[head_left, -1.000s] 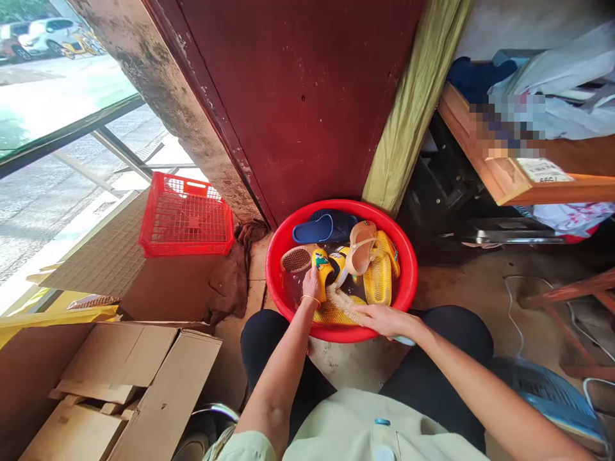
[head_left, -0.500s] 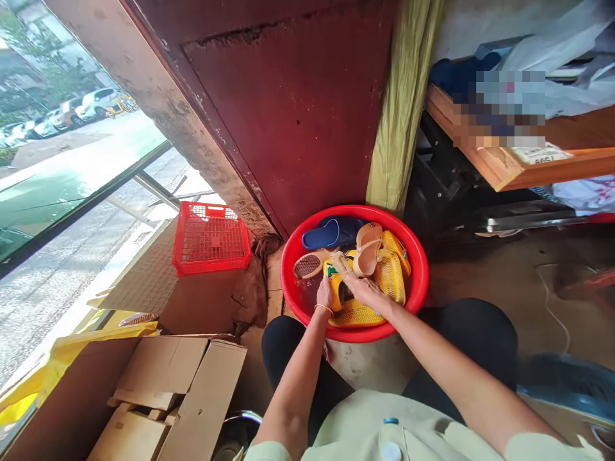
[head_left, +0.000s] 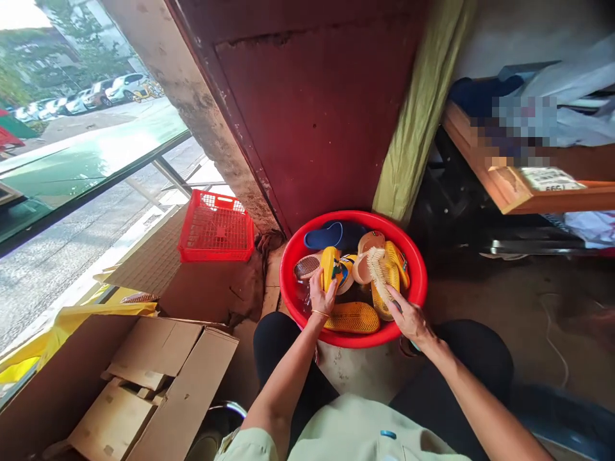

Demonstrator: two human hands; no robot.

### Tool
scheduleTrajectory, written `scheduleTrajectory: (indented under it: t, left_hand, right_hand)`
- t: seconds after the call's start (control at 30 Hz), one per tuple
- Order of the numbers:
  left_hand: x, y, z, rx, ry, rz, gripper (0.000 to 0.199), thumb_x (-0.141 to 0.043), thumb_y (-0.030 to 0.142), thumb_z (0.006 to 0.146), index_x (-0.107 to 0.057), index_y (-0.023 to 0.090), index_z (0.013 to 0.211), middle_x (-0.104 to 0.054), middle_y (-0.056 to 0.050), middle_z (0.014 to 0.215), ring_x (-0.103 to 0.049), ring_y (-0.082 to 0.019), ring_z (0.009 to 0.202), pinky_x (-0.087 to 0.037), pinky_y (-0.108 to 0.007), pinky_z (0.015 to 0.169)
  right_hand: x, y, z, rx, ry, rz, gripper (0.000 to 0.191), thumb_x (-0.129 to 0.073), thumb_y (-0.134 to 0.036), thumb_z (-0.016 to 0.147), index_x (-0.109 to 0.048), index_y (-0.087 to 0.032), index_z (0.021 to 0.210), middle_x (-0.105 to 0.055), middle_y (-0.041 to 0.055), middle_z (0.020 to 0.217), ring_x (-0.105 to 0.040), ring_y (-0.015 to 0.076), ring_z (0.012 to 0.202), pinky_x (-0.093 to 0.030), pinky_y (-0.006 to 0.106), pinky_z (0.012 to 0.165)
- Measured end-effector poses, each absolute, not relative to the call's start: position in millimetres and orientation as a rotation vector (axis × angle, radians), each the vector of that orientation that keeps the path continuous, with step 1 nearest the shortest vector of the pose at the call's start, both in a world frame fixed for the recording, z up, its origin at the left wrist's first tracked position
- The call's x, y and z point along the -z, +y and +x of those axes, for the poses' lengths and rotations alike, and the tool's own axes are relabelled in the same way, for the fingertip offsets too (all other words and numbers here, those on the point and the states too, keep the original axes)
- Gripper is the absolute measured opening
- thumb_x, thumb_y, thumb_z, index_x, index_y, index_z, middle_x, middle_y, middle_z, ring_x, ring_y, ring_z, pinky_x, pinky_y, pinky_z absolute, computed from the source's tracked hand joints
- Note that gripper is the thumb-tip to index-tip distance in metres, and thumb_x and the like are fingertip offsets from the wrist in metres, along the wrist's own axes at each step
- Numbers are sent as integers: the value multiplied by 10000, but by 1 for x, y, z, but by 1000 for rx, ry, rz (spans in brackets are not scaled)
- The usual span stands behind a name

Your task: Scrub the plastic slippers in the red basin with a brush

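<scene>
A red basin [head_left: 421, 282] holds several shoes and some water. Inside its left part, my left hand [head_left: 323, 296] grips a yellow shoe [head_left: 330, 266], tilted up on its side. Over the right part of the basin, my right hand [head_left: 409, 318] is closed on the handle of a pale-bristled brush [head_left: 378, 269], which is apart from the held shoe. Around them lie a blue shoe [head_left: 323, 238], beige shoes [head_left: 369, 244] and more yellow ones, one sole up [head_left: 353, 318] near the front rim.
Left of the basin, a red crate [head_left: 218, 230] rests on cardboard. An open cardboard box [head_left: 192, 390] stands at the lower left. Behind are a dark red door [head_left: 307, 121] and a yellowish curtain [head_left: 418, 121]. A wooden tray [head_left: 523, 192] juts out at the right.
My right hand and the brush have moved right, away from the yellow shoe. My left hand has tipped that shoe up onto its side. The camera view has shifted slightly.
</scene>
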State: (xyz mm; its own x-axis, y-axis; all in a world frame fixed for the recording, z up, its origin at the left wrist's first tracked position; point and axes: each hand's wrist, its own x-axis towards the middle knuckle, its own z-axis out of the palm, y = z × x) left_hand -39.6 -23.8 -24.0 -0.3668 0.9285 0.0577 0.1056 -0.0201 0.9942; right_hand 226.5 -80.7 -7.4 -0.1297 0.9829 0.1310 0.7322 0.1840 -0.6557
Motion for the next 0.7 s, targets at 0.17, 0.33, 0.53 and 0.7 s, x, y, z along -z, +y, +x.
scheduleTrajectory:
  t: [0.17,0.33,0.53,0.7]
  left_hand:
    - [1,-13,-30,-1480,1432,1162,538,-792,318,754,-599,250,1251,-555,-122,1393,-455,-308,1370,-372,-403,1141]
    - [-22,22,7,-1416,1295,1036,312,-608,454,905,-674,190,1058,-708,-97,1093,-616,-274,1093,-473,-360,985]
    - [-18,69,64,-1166,1382,967,320,-592,495,906,-696,195,864,-733,-82,951,-615,-296,1092,-459,-380,988]
    - [-2,75,66,-1136,1382,868,283,-752,357,793,-703,212,1031,-690,-115,1198,-531,-319,1283,-348,-408,1132]
  right_hand:
    - [30,-78,228,-576,-1599,-1648,623,-345,-467,982,-457,-119,1487,-632,165,1363,-673,269,1146,-552,371,958]
    - [45,-71,226,-602,-1480,-1654,688,-323,-527,980,-392,-103,1518,-618,184,1374,-661,263,1163,-548,368,959]
    - [45,-70,226,-607,-1497,-1627,658,-349,-511,977,-420,-125,1505,-620,172,1376,-643,262,1194,-528,394,998]
    - [44,-70,227,-630,-1479,-1624,637,-370,-478,980,-420,-124,1507,-667,171,1306,-685,257,1114,-549,399,966]
